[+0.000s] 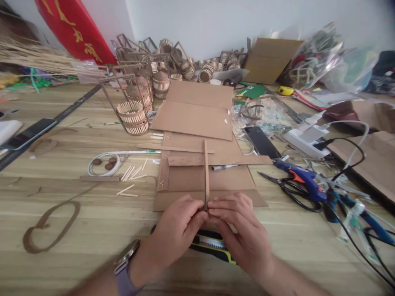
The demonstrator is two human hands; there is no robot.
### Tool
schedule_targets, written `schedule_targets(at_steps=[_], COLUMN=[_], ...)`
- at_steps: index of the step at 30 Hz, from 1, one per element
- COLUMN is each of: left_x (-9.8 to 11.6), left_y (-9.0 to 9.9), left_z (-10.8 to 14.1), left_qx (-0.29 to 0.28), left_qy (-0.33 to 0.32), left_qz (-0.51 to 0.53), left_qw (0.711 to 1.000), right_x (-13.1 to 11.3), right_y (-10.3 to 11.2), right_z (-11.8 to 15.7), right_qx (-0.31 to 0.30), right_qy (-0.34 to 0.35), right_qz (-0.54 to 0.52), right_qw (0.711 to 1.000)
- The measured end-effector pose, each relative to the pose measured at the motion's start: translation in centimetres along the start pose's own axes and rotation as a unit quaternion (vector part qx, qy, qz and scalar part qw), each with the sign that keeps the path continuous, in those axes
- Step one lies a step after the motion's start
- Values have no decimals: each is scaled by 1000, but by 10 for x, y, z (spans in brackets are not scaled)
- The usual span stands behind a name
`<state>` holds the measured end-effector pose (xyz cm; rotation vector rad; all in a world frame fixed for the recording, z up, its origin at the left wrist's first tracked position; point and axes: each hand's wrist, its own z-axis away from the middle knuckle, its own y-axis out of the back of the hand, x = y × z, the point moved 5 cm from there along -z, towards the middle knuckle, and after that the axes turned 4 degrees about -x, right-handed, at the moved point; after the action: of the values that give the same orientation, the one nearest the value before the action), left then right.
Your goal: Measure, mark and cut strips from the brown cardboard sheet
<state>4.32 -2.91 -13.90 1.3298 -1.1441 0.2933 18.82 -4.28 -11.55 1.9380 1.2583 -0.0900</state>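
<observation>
My left hand [185,220] and my right hand [239,224] meet at the near end of a narrow cardboard strip [206,172]. The fingers of both are closed on it, pinching it between them. The strip points away from me, over layered cardboard sheets [185,181]. Two more flat strips lie crosswise there, a cardboard strip [247,160] and a thinner strip [173,148] farther off. A pen [224,167] is partly hidden beside the held strip. Below my hands lies a black and yellow utility knife [212,242], partly covered by them.
Scissors [293,191], a blue glue gun [304,179], a phone [262,142] and a power strip [308,135] with cables lie on the right. Small wooden sticks [131,173] and a tape ring [103,164] with brown balls lie left. Small slatted buckets [132,118] stand behind.
</observation>
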Motion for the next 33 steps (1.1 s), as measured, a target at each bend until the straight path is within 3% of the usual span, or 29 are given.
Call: schedule_targets(at_steps=[8, 19, 26, 33], left_x=[5, 7, -1, 2], left_y=[1, 3, -1, 0], left_z=[2, 0, 1, 3], left_qx=[18, 24, 16, 31], left_qy=[2, -50, 6, -7], left_qz=[7, -7, -16, -12], left_qw=[1000, 998, 1000, 999], right_x=[-4, -1, -1, -4], right_y=[2, 3, 0, 1], right_z=[-1, -1, 1, 1], right_qx=[-1, 0, -12, -8], right_qy=[11, -24, -3, 17], right_qz=[56, 13, 24, 60], right_qw=[998, 1000, 1000, 998])
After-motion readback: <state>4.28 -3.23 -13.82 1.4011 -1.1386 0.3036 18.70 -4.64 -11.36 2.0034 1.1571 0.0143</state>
